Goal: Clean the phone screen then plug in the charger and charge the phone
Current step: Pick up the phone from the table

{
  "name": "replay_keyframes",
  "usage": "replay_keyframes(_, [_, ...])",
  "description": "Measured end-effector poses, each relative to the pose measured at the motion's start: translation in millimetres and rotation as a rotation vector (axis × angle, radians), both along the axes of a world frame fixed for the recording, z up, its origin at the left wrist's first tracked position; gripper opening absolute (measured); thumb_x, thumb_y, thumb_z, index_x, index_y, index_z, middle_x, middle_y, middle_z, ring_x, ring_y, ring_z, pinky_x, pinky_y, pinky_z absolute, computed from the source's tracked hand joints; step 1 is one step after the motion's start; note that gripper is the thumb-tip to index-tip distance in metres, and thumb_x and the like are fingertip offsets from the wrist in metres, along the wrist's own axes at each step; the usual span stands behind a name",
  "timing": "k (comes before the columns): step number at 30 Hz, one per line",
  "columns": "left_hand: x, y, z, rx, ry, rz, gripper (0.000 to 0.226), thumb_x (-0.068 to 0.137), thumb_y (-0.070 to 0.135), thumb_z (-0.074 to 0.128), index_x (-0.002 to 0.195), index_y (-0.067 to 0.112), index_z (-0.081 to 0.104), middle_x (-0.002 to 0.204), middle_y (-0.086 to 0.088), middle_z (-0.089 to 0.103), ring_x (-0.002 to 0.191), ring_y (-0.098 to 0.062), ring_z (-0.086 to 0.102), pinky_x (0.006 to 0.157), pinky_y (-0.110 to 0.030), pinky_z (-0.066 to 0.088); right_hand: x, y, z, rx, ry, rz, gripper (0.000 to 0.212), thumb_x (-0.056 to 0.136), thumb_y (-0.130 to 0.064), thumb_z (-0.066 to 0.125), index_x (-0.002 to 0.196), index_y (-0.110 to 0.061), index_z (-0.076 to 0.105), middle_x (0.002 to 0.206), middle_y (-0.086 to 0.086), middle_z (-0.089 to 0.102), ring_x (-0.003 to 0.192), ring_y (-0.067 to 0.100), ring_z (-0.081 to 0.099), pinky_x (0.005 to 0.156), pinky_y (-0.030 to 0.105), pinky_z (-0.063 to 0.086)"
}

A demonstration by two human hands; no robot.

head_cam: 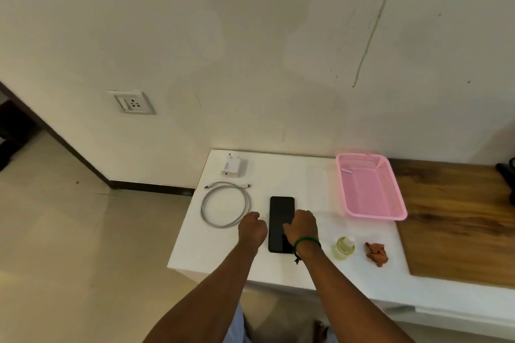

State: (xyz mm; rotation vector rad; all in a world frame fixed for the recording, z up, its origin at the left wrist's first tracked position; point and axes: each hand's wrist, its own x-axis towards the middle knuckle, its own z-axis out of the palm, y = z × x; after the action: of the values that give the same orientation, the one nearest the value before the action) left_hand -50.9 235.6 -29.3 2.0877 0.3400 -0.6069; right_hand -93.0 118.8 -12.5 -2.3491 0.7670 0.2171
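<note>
My right hand [302, 227] lies curled over the phone [281, 224], grasping nothing I can tell; my left hand [252, 227] is clenched just left of it; cleaning seems unstarted; next I need the cloth [376, 253] and spray bottle [345, 248], right of the phone.

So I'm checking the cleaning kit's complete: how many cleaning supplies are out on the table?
2: a small bottle of yellowish liquid right of the phone, and a crumpled brown cloth just right of it.
</note>
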Motion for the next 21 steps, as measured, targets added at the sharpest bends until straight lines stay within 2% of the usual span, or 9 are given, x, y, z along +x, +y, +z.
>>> replay_keyframes(4, [9.5,-4.6,-10.1,-0.038,0.059,0.011,0.044,0.092,0.005,0.042,0.136,0.006,0.05,0.144,-0.009,0.046,0.131,-0.026,0.045,0.107,-0.033,0.039,2.1,1.1,-16.1,0.0,0.069,-0.045,0.026,0.087,-0.018,0.062,0.106,-0.002,0.058,0.115,0.017,0.057,0.103,0.028,0.058,0.086,0.03,0.047])
replay_keyframes(6, [13.0,-8.4,-13.1,-0.045,0.079,0.035,0.033,0.09,0.002,0.043,0.119,0.001,0.058,0.13,-0.016,0.056,0.119,-0.032,0.054,0.092,-0.034,0.047,3.1,0.1,-21.2,0.001,0.09,-0.057,0.025,0.088,-0.018,0.061,0.106,-0.002,0.058,0.115,0.017,0.058,0.103,0.028,0.058,0.086,0.029,0.047])
replay_keyframes(9, [18.3,-12.3,-17.0,-0.02,0.091,0.009,0.021,0.091,0.001,0.042,0.097,-0.005,0.061,0.108,-0.02,0.063,0.104,-0.034,0.061,0.086,-0.037,0.051,5.9,0.5,-25.4,0.02,0.114,-0.079,0.023,0.088,-0.018,0.06,0.104,-0.001,0.059,0.112,0.017,0.06,0.102,0.028,0.059,0.084,0.029,0.048])
replay_keyframes(13, [20.7,-19.2,-19.0,-0.037,0.138,0.061,0.027,0.089,0.001,0.044,0.063,0.008,0.047,0.069,-0.006,0.05,0.08,-0.026,0.054,0.066,-0.029,0.042,8.4,4.3,-26.7,0.053,0.11,-0.12,0.011,0.089,-0.014,0.059,0.092,-0.004,0.06,0.104,0.014,0.062,0.098,0.027,0.06,0.077,0.027,0.047])
replay_keyframes(14, [20.6,-21.4,-17.6,-0.046,0.158,0.091,0.026,0.088,0.001,0.045,0.063,0.008,0.046,0.067,-0.006,0.048,0.078,-0.026,0.053,0.066,-0.029,0.042,8.6,5.0,-28.3,0.061,0.1,-0.131,0.01,0.088,-0.012,0.058,0.08,-0.008,0.057,0.097,0.012,0.062,0.094,0.026,0.06,0.074,0.027,0.046])
replay_keyframes(15, [20.5,-23.5,-15.2,-0.049,0.176,0.108,0.025,0.088,0.002,0.047,0.063,0.008,0.046,0.069,-0.007,0.049,0.077,-0.027,0.054,0.065,-0.028,0.042,8.4,6.2,-28.3,0.074,0.089,-0.16,0.023,0.088,-0.01,0.057,0.067,-0.013,0.048,0.088,0.01,0.06,0.089,0.025,0.058,0.071,0.026,0.045])
replay_keyframes(17, [20.3,-26.6,-12.8,-0.046,0.189,0.111,0.025,0.089,0.003,0.047,0.065,0.008,0.046,0.071,-0.007,0.05,0.071,-0.024,0.055,0.058,-0.026,0.042,7.8,8.7,-30.8,0.103,0.076,-0.2,0.034,0.087,-0.007,0.056,0.059,-0.016,0.037,0.084,0.009,0.058,0.082,0.021,0.054,0.068,0.026,0.042])
replay_keyframes(20, [17.8,-29.9,-10.8,-0.051,0.206,0.11,0.02,0.09,0.008,0.047,0.071,0.006,0.05,0.074,-0.008,0.053,0.064,-0.018,0.051,0.054,-0.024,0.041,7.9,11.7,-32.8,0.17,0.048,-0.264,0.005,0.085,-0.006,0.055,0.086,-0.003,0.059,0.101,0.016,0.063,0.092,0.028,0.059,0.074,0.029,0.046])
replay_keyframes(21, [16.7,-31.0,-9.4,-0.08,0.212,0.109,0.017,0.091,0.012,0.047,0.079,0.003,0.055,0.081,-0.011,0.057,0.07,-0.021,0.055,0.06,-0.027,0.046,8.2,12.1,-34.5,0.19,0.038,-0.28,0.014,0.085,-0.007,0.055,0.096,0.0,0.061,0.104,0.017,0.063,0.094,0.03,0.059,0.078,0.032,0.049])
